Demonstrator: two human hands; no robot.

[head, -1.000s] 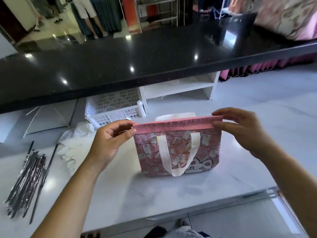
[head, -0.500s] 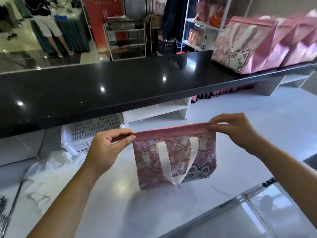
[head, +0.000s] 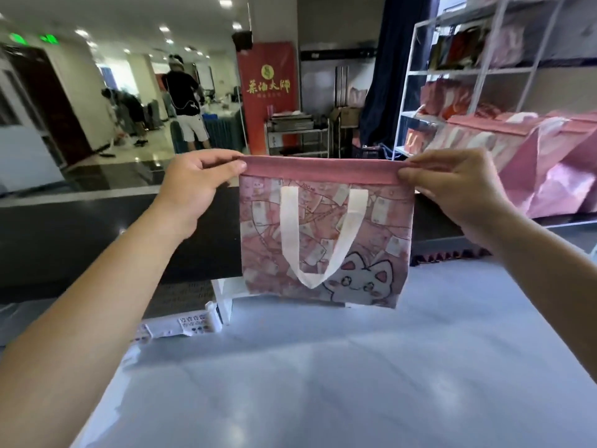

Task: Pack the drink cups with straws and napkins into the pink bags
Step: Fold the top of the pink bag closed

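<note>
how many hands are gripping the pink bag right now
2. The left hand pinches the top left corner of the pink bag; the right hand pinches the top right corner. Neither touches the white handle.

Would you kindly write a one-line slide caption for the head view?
Left hand and right hand hold a pink bag by its top corners above the white counter.

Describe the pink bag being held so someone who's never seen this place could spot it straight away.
Start at the black counter crossing the room; in front of it, above the white table, two hands pinch the top corners of a pink bag, the left hand and right hand. Unlike the pink bags on the counter at right, it hangs in the air, showing a white loop handle and a cartoon cat.
</note>
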